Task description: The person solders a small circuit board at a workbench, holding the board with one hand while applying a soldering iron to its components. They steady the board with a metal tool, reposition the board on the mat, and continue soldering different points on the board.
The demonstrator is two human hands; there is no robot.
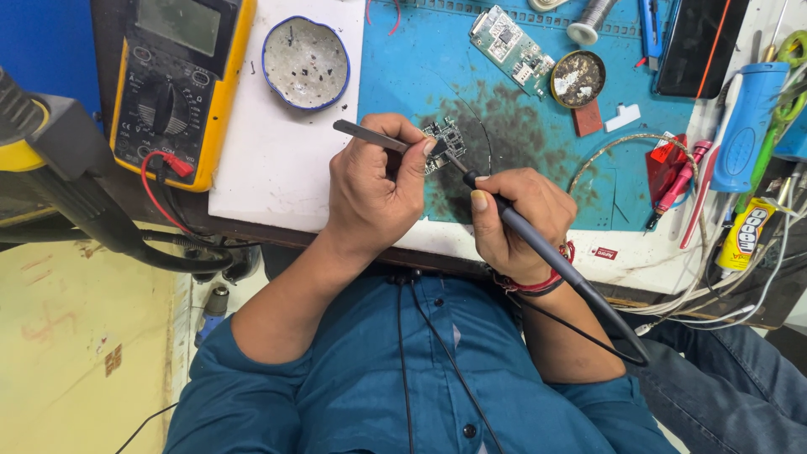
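At frame centre, the left hand (370, 189) pinches slim metal tweezers (370, 136) against a small dark circuit board (445, 139) lying on the stained blue work mat (420, 59). The right hand (513, 223) grips a black soldering iron (538, 244), tip touching the board. Bare mat lies open above; the table's near edge runs just below both wrists.

Left hand (374, 189) pinching tweezers (370, 137), right hand (513, 220) gripping soldering iron (538, 244), both tips on small circuit board (445, 139) just beyond the fingers, blue mat (538, 151) beneath.
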